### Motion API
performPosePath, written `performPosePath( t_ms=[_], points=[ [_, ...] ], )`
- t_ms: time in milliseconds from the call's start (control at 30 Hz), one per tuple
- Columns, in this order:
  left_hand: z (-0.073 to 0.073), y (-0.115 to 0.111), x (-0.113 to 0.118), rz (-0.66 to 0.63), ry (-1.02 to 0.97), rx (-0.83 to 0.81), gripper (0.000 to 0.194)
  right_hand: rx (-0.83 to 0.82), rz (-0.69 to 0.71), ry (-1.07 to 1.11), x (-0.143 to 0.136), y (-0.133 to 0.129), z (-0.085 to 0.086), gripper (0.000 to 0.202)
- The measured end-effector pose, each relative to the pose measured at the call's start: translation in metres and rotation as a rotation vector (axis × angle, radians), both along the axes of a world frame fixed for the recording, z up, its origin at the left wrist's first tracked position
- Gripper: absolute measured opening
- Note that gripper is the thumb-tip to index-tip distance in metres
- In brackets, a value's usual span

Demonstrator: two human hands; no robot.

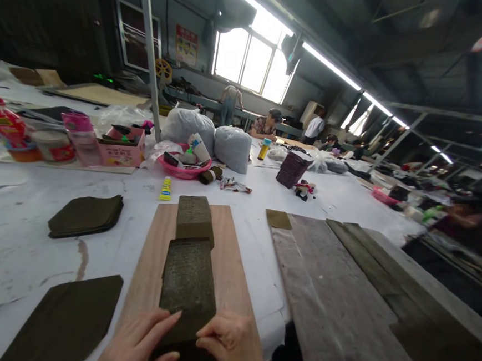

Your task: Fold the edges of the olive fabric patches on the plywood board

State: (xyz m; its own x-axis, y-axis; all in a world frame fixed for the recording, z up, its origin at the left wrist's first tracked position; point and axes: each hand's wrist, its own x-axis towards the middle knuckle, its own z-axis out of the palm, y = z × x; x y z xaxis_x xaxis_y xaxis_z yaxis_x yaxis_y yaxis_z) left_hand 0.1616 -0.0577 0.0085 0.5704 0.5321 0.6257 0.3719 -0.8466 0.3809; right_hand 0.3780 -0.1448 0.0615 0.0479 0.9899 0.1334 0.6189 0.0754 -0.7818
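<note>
Dark olive fabric pieces (187, 276) lie in an overlapping row along a light wooden board (234, 269) in front of me. My left hand (140, 339) rests at the left edge of the nearest piece, thumb and forefinger spread apart. At its right edge, my right hand (232, 341) is closed, thumb and forefinger pinching the fabric. The lowest part of the fabric runs out of the picture. A second group of fabric pieces (194, 216) sits farther up the board. To the left lie two stacks of cut olive fabric, a near one (67, 317) and a farther one (86, 215).
A grey board (319, 298) with long olive strips (384, 275) lies to the right. Beyond are a yellow tube (166, 189), a pink basket (183, 169), stuffed bags (232, 149) and a dark bundle (292, 168). A metal post (150, 56) rises left. Other people work farther off.
</note>
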Motion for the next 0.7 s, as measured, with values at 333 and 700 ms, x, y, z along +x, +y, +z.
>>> performPosePath(
  t_ms=[333,700],
  points=[
    [0.049,-0.016,-0.005,0.033,0.023,-0.540,0.022,-0.111,-0.045,0.056,0.010,0.011,-0.039,0.030],
    [0.027,0.028,-0.092,0.700,-0.247,-0.511,0.025,0.142,-0.038,-0.393,0.003,0.014,-0.075,0.032]
  ],
)
